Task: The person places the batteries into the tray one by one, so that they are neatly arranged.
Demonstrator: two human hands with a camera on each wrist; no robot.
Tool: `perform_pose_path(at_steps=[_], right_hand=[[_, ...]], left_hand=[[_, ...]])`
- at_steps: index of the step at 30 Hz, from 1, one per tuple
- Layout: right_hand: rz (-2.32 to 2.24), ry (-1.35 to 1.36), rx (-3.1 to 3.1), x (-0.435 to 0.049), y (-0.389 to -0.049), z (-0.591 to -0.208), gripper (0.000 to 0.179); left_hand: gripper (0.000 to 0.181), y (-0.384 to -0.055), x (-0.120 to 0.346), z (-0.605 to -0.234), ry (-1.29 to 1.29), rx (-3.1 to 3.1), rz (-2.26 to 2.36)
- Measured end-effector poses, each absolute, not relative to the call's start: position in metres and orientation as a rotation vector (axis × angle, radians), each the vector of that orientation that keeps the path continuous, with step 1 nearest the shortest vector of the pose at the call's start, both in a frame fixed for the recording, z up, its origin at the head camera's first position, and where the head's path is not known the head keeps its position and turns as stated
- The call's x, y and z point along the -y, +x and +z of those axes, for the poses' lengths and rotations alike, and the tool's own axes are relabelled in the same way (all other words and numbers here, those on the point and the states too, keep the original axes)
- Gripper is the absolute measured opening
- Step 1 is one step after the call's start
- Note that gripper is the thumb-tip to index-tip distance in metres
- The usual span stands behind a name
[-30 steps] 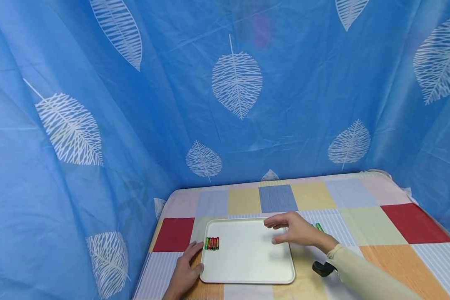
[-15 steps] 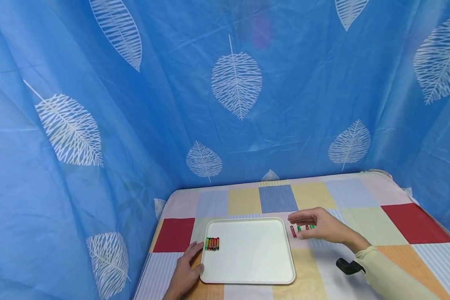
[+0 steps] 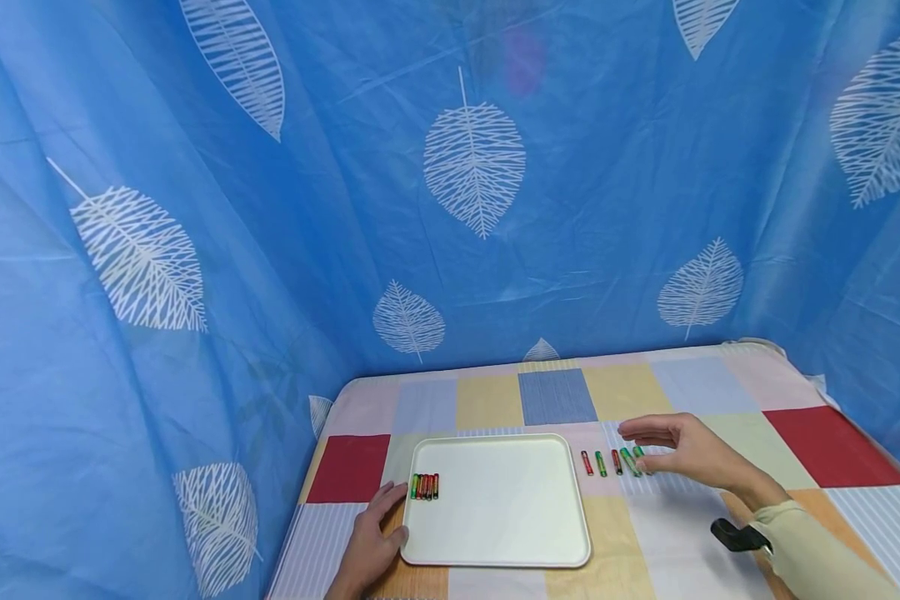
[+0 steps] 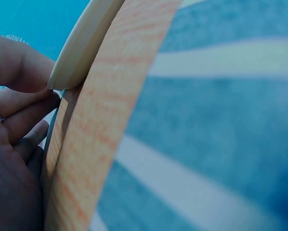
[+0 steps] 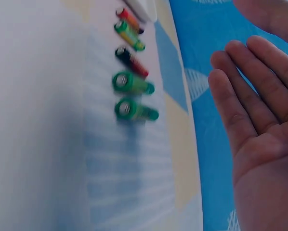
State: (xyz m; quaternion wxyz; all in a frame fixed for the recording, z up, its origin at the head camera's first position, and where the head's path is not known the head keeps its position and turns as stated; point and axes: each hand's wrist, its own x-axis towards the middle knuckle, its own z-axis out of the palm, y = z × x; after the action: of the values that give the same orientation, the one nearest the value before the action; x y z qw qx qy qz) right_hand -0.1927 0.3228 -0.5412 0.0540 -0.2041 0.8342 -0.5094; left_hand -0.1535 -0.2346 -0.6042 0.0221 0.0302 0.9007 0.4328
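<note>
A white tray (image 3: 498, 504) lies on the table, and a tight row of several small batteries (image 3: 424, 487), green and red, sits against its left edge. My left hand (image 3: 371, 543) rests at the tray's left rim, its thumb and fingertips touching the edge. Beyond the tray's right side stretches a second row: a red battery (image 3: 587, 463), a green battery (image 3: 601, 464), a dark red battery (image 3: 617, 462) and two thicker green batteries (image 5: 137, 110). Over the right end of that row hovers my right hand (image 3: 693, 450), fingers extended and nothing in its grasp, partly hiding the last battery.
A patchwork tablecloth (image 3: 742, 450) covers the table. Blue curtain (image 3: 570, 208) with white leaf prints hangs behind it and along both sides. A black wrist device (image 3: 738, 535) sticks out by my right sleeve.
My right hand has moved right from over the tray to the far end of the loose battery row, uncovering those batteries. The left hand, the tray and its batteries have stayed put.
</note>
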Motion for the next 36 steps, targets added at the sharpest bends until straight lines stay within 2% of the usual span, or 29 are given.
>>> perform_pose_path(at_steps=[7, 36], right_hand=[[-1.476, -0.456, -2.600, -0.337, -0.191, -0.547, 0.058], [-1.381, -0.339, -2.617, -0.341, -0.200, -0.579, 0.065]], left_hand=[[0.067, -0.154, 0.235, -0.604, 0.102, -2.794, 1.339], [0.068, -0.152, 0.235, -0.607, 0.106, -2.791, 1.363]])
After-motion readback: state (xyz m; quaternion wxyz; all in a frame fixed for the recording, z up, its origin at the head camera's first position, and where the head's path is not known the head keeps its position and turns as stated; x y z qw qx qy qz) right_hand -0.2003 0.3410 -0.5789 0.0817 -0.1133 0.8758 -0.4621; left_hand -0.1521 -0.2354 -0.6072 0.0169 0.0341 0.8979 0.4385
